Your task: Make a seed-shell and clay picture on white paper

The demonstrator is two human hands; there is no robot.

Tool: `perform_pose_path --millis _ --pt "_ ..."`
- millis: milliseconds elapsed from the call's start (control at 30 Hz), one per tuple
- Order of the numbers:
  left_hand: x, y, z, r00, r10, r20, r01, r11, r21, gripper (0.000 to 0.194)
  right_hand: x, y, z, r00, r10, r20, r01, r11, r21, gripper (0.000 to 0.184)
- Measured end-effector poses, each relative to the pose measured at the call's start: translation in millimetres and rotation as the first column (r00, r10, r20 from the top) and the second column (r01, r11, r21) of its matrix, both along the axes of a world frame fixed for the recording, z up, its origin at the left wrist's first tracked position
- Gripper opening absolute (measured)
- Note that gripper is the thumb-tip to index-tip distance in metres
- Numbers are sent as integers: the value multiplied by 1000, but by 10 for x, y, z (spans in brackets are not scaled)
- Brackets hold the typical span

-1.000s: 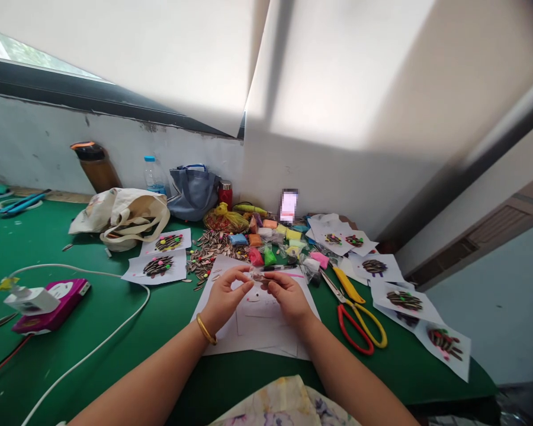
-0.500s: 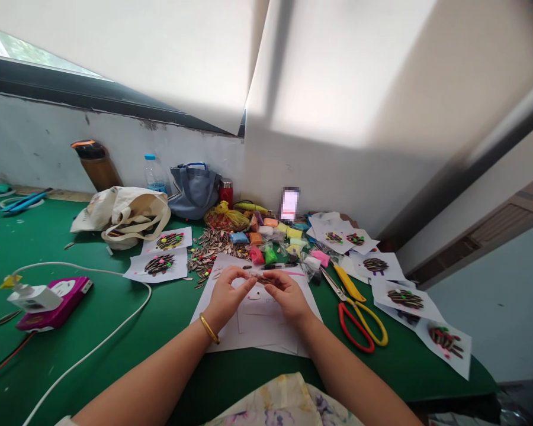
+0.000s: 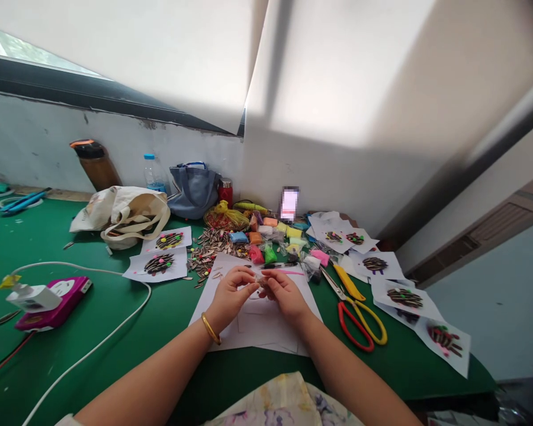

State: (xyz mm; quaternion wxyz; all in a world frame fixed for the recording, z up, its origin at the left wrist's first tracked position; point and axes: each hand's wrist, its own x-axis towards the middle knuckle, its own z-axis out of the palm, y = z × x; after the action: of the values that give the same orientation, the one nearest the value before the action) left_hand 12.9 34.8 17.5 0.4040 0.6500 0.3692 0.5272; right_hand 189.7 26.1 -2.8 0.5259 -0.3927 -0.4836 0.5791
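Note:
My left hand [image 3: 231, 297], with a gold bangle [image 3: 210, 329] at the wrist, is closed, its thumb and fingers pinching one side of a small crinkled packet [image 3: 262, 280]. On the other side, my right hand [image 3: 289, 297] grips the same packet between thumb and fingers. It looks like clear plastic with something brownish inside; fingers hide most of it. Both hands are just above white paper sheets [image 3: 260, 336]. A drawn face partly shows on the top sheet below them. Beyond the fingertips lie a black pen [image 3: 273, 265] and a pink strip [image 3: 295, 273].
Sunflower seeds [image 3: 217, 244] are heaped behind the paper, beside coloured clay packets [image 3: 270, 254]. Scissors [image 3: 353, 313] and a yellow-handled cutter [image 3: 349, 281] lie at right. Seed-decorated pictures [image 3: 406, 299] line both sides. At left are a purple power strip [image 3: 73, 299] and white cable [image 3: 100, 349].
My hands have drawn closer together around the packet, and the right fingers have shifted left. The packet is now more bunched and hidden. Objects on the table stay where they were.

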Motion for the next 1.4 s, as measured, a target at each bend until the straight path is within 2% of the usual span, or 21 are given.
perform_pose_path --millis 133,233,333,433,500,667,800,900,967,1100,1167,1267,1333,1400 --pt "15 -34 49 995 19 -93 -14 998 56 15 -13 17 1 998 -67 10 68 998 -8 39" --pt "3 -40 89 991 55 -122 -49 997 56 15 9 26 -19 997 -73 -35 73 997 -7 39" --pt "-22 -32 107 991 73 -113 -73 997 8 20 42 39 -53 993 -95 -67 97 995 31 40" --pt "-38 -16 84 992 67 -105 -73 996 -60 26 47 58 -81 989 -141 -31 144 985 99 48" --pt "-38 -2 51 994 58 -89 -70 988 -137 31 30 61 -97 991 -137 -3 136 980 142 47" --pt "-19 28 -4 997 49 64 -23 935 -354 36 -24 39 -123 996 -65 59 51 977 208 50" --pt "0 18 3 959 64 277 62 904 -422 33 -50 30 -118 988 -109 107 84 973 214 50" --pt "5 14 -8 935 94 343 84 879 -470 32 -61 29 -115 984 -137 111 108 965 238 48" --pt "-4 28 -18 946 105 306 53 883 -467 33 -54 26 -115 984 -149 93 121 959 256 45" --pt "-42 65 6 962 206 180 -130 923 -362 36 -1 4 -81 982 -113 149 66 954 291 28" --pt "-52 59 40 974 155 165 -79 915 -396 41 26 -16 -40 969 -66 236 -15 945 327 24" --pt "-42 11 89 977 -138 163 204 830 -519 52 41 -44 24 928 -51 370 -106 914 392 24" --pt "-26 -24 108 952 -257 164 305 792 -530 57 35 -56 51 910 -99 403 -87 904 418 28" --pt "-12 -47 116 946 -268 180 323 797 -510 56 27 -65 69 890 -191 414 -15 895 446 27"
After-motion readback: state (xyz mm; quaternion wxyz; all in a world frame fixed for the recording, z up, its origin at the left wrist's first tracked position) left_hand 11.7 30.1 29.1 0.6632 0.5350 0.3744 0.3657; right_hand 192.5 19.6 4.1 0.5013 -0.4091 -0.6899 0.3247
